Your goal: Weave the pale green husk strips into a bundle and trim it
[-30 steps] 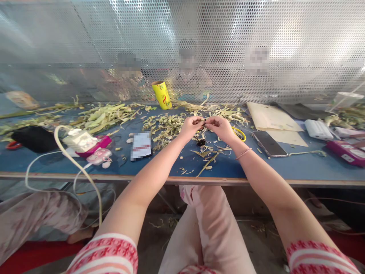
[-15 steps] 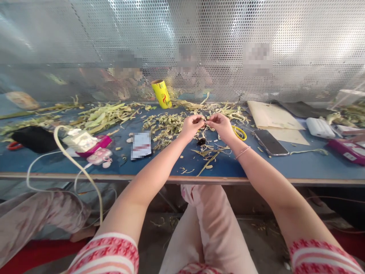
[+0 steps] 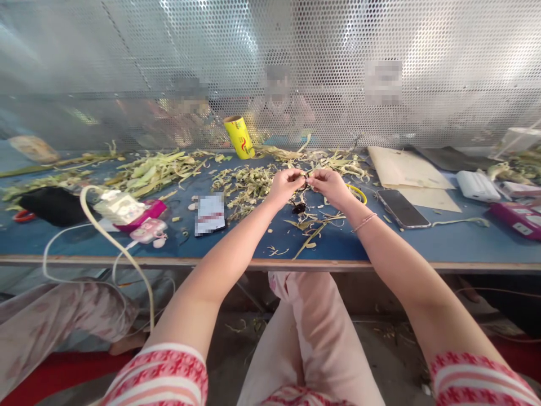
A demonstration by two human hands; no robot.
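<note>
My left hand [image 3: 286,186] and my right hand [image 3: 328,186] meet over the middle of the blue table, both closed in a pinch. Between the fingertips is a thin dark strand [image 3: 306,179], too small to name for certain. Just below the hands a small black object [image 3: 298,208] rests on the table; I cannot make out its kind. Pale green dried plant scraps [image 3: 245,183] lie around and behind my hands. Partly hidden by my right wrist is a yellow ring [image 3: 360,193].
A yellow tube [image 3: 239,138] stands near the perforated metal wall [image 3: 236,51]. One phone [image 3: 210,215] is left of my arms, a dark phone [image 3: 403,208] right, below cardboard sheets [image 3: 408,166]. A black pouch [image 3: 53,207] and cabled white-and-pink devices [image 3: 129,211] are farther left.
My right hand has shifted very slightly to the right, and its fingers remain pinched. My left hand stays almost in place; the view has tilted a little.
</note>
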